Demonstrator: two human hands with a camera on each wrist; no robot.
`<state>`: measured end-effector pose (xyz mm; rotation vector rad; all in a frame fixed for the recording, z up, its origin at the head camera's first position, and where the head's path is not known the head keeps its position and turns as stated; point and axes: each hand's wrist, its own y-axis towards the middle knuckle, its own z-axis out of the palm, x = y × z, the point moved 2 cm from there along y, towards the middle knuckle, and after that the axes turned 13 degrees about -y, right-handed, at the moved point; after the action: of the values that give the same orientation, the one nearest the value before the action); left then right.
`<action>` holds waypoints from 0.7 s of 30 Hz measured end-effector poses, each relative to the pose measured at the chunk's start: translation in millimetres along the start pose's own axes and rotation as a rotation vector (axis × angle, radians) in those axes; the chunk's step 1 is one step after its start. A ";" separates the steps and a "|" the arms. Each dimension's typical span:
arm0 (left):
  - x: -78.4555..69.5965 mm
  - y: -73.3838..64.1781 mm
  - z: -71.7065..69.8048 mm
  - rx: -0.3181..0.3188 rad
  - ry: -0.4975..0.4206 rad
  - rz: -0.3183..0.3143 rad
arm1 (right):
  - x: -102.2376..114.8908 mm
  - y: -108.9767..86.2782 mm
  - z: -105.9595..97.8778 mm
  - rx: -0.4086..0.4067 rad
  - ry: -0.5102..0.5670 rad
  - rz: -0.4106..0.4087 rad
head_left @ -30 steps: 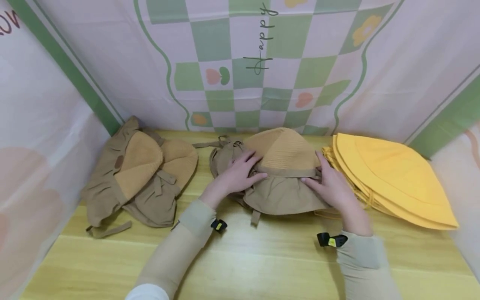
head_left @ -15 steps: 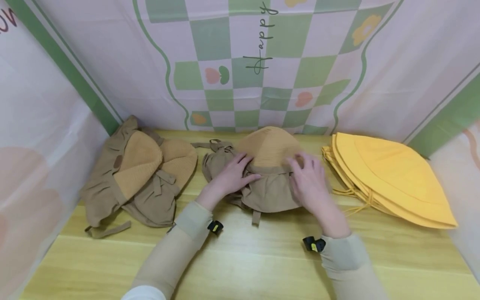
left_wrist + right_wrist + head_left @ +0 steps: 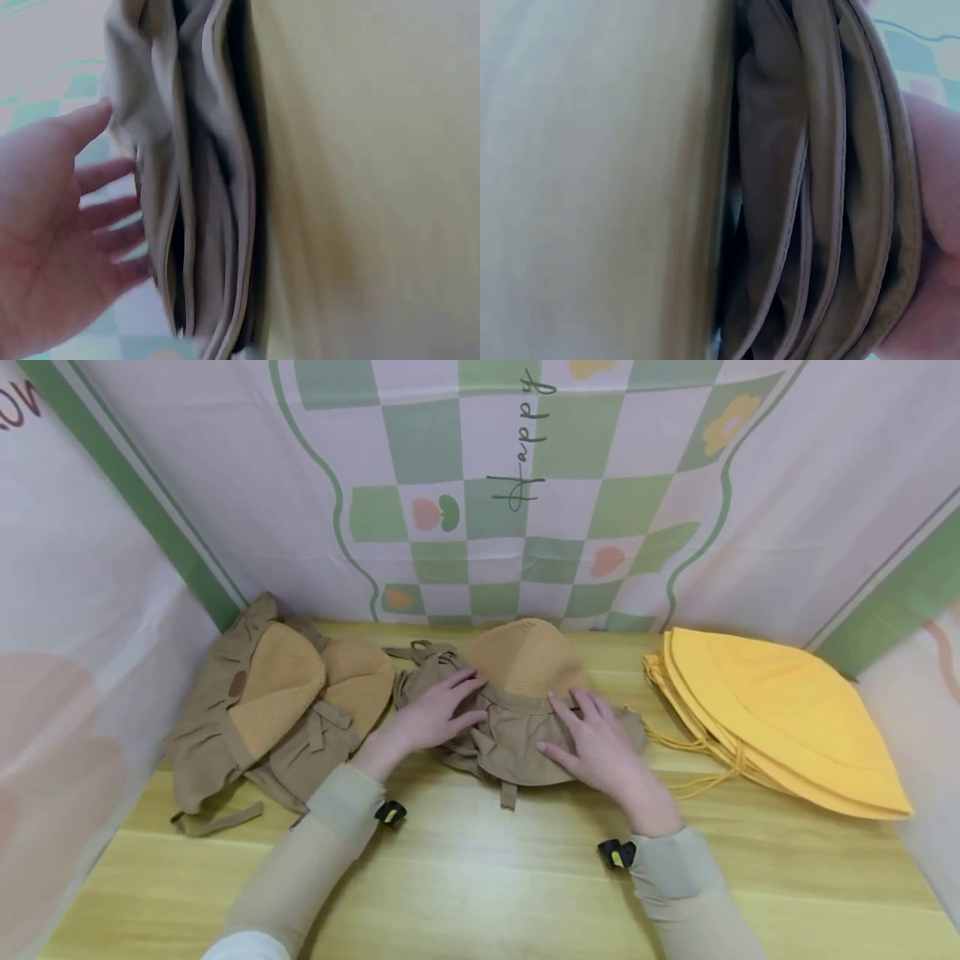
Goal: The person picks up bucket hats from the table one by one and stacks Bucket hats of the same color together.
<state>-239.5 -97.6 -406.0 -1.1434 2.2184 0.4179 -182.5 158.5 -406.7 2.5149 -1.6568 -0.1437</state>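
Observation:
A sun hat (image 3: 528, 664) with a tan ribbed crown and a brown ruffled brim lies at the middle of the table in the head view. My left hand (image 3: 427, 714) rests at its left side, fingers extended over the brown cloth. On the brim's right part lies my right hand (image 3: 596, 743), fingers spread and fairly straight. Layered brim folds (image 3: 202, 165) stand beside the left fingers in the left wrist view. In the right wrist view several stitched brim edges (image 3: 825, 187) are stacked, with part of the right hand (image 3: 930, 225) behind them.
Two similar brown-and-tan hats (image 3: 281, 693) overlap at the table's left. A stack of yellow hats (image 3: 787, 718) with thin yellow cords lies at the right. A printed cloth (image 3: 495, 510) hangs behind the wooden table (image 3: 480, 877).
Both hands have moved left, and the middle hat has shifted left with them, away from the yellow hats. The right hand lifted and came down nearer the brim's middle.

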 end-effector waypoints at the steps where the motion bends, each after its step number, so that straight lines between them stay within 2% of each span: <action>1: 2.0 -4.6 -5.4 -0.004 0.000 0.023 | 0.3 0.3 1.1 -0.001 0.000 -0.001; 5: 8.7 -24.8 -28.8 -0.071 0.012 0.091 | 0.6 1.2 4.2 -0.012 0.005 -0.006; 8: 15.4 -41.1 -48.9 -0.146 0.051 0.091 | 0.4 1.3 4.9 -0.013 0.007 -0.005; 13: 37.7 -68.0 -82.5 -0.244 0.160 0.045 | 0.0 1.1 6.0 0.006 0.007 -0.003; 16: 54.7 -83.1 -100.0 -0.279 0.230 0.014 | -1.0 0.1 6.9 0.041 0.017 0.030; 18: 64.3 -92.2 -110.4 -0.294 0.264 -0.016 | -1.7 -0.6 7.1 0.073 0.031 0.059; 21: 75.2 -105.3 -121.9 -0.273 0.285 -0.114 | -3.5 -1.4 7.3 0.114 0.046 0.093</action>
<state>-232.1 -269.3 -360.6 -1.5490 2.3740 0.5513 -183.7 161.9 -414.1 2.4940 -1.8090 0.0185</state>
